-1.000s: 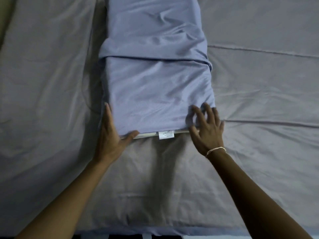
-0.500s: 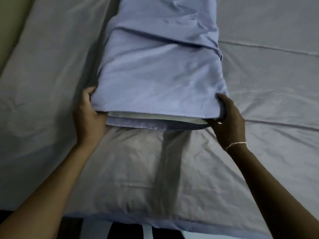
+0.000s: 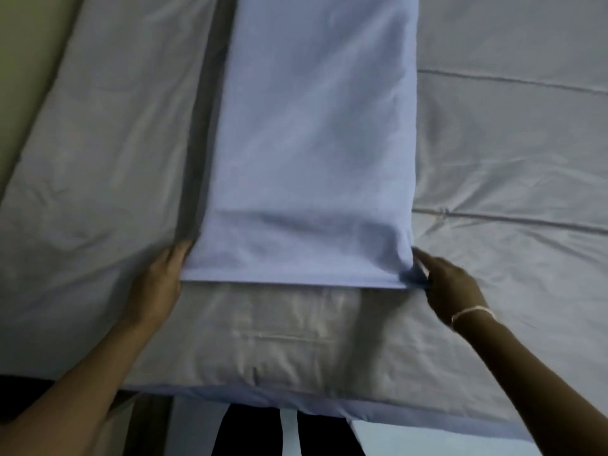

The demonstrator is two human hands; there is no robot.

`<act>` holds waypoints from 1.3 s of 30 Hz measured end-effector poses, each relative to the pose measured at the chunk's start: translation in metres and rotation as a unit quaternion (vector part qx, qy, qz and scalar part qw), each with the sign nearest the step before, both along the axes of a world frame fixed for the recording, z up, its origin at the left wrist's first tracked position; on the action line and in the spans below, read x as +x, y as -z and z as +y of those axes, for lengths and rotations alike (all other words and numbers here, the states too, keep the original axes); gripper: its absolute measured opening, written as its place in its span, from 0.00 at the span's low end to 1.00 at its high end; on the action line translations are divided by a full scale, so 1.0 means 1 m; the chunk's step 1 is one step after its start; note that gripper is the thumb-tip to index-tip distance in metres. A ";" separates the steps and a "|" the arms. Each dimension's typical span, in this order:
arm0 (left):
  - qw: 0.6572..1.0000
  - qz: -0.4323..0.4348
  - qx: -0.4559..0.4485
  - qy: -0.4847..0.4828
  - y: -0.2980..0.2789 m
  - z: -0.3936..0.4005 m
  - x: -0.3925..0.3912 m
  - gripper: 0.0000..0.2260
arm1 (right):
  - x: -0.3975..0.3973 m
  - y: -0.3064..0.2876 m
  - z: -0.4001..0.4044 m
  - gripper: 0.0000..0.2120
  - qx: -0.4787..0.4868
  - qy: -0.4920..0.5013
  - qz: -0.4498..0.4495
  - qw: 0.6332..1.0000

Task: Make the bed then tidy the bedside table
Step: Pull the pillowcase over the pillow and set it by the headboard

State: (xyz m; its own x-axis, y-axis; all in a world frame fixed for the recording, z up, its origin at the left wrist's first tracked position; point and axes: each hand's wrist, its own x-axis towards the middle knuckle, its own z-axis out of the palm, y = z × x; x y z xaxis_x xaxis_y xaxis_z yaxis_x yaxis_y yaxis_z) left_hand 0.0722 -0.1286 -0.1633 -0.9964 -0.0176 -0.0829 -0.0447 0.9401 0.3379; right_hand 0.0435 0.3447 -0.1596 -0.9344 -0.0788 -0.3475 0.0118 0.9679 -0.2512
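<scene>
Head cam looks straight down on a long light-blue fabric pillow in its case (image 3: pixel 312 153), lying on the grey bedsheet (image 3: pixel 510 153) with its long axis running directly away from the person, from near the bed's front edge toward the far side. Its near short end sits a bit in from that front edge, and both hands are right at that end — one per corner, about equally close.

Left hand (image 3: pixel 157 287) is at the near-left corner, fingers curled loosely against the side of the pillow, touching the fabric; can't tell if it's actually gripping or just pressing. Right hand (image 3: pixel 450 287), thin pale band on the wrist (image 3: pixel 473 312), is at the near-right corner with fingers narrowed to a pinch on the bunched corner of the pillowcase.

My guess is the case is being squared up at the open end — the next tug or push would go along that long axis. Bedside table isn't in view.
</scene>
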 end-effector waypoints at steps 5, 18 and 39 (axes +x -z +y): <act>0.996 -0.030 0.085 0.009 -0.006 0.007 0.001 0.25 | -0.002 -0.003 -0.012 0.37 -0.120 0.108 -0.081 0.983; 0.991 -0.012 -0.121 0.059 0.000 0.023 -0.034 0.09 | -0.014 -0.015 -0.049 0.12 0.082 0.042 -0.062 0.994; 0.988 0.054 -0.117 0.082 -0.002 0.101 -0.131 0.25 | -0.109 0.002 -0.120 0.30 0.022 0.004 0.103 0.994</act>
